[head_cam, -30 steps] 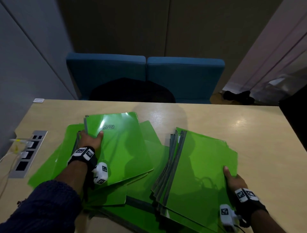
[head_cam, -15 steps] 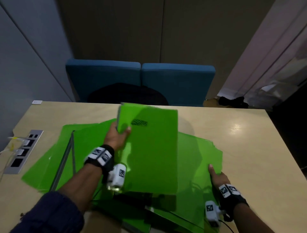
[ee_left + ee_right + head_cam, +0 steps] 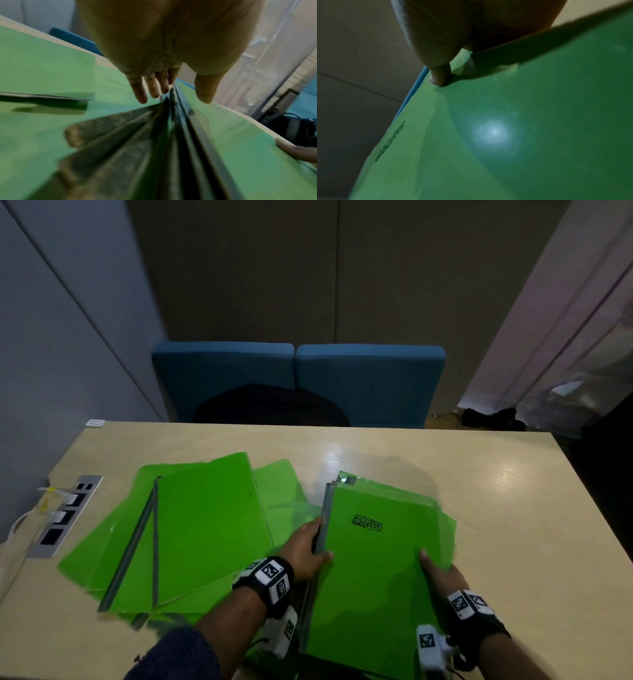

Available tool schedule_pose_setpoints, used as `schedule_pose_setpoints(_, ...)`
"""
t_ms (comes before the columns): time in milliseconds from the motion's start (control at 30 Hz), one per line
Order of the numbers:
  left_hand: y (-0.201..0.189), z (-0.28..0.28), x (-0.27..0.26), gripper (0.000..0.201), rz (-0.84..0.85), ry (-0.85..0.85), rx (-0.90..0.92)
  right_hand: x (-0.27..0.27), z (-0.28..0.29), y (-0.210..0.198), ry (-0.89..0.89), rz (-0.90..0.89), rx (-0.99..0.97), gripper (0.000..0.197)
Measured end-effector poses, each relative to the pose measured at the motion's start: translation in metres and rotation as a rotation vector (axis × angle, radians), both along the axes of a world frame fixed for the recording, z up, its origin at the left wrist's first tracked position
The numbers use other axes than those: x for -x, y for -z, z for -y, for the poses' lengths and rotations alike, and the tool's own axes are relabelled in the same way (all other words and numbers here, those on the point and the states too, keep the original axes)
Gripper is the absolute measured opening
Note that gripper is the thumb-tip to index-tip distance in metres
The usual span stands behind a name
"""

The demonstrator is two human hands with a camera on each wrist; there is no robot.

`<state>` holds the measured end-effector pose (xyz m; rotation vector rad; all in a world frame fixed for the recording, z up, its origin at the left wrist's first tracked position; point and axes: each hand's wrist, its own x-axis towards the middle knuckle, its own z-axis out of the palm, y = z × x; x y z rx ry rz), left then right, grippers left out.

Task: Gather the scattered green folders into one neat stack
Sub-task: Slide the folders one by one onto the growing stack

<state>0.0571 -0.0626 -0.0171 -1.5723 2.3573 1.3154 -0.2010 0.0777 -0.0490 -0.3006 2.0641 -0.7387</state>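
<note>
A stack of green folders point(image 3: 376, 577) with dark spines lies at the near right of the table. Its top folder point(image 3: 488, 135) bears a black scribble. My left hand point(image 3: 313, 546) lies against the stack's left spine edge, fingers point(image 3: 150, 89) straight along the spines and thumb over the top cover. My right hand point(image 3: 442, 571) grips the stack's right edge, its thumb point(image 3: 439, 77) pressed on top and its fingers hidden beneath. Several more green folders point(image 3: 205, 525) lie fanned and overlapping at the left.
A metal socket panel point(image 3: 65, 515) with white plugs and cables is set into the table's left side. Two blue chairs point(image 3: 298, 381) with a black bag stand behind the far edge. Bare wooden tabletop point(image 3: 513, 508) lies to the right of the stack.
My left hand carried the scribbled folder rightward from the left pile and laid it on the right stack. The right hand stayed at the stack's right edge.
</note>
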Motion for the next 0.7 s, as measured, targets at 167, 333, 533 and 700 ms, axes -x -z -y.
schedule_pose_setpoints(167, 0.008, 0.029, -0.084, 0.063, 0.125, -0.283, 0.228, -0.002, 0.001, -0.009, -0.037, -0.056, -0.004, 0.067)
schedule_pose_setpoints(333, 0.025, 0.034, -0.200, 0.083, 0.415, -0.710, 0.152, -0.001, 0.001, -0.011, -0.081, -0.038, -0.006, 0.068)
schedule_pose_setpoints(533, 0.037, 0.019, -0.245, 0.102, 0.491, -0.786, 0.016, -0.004, -0.001, -0.017, -0.077, -0.053, -0.045, 0.073)
schedule_pose_setpoints(700, 0.034, 0.011, -0.244, 0.107, 0.441, -0.814, -0.074, -0.013, -0.004, -0.031, -0.112, -0.091, -0.116, 0.089)
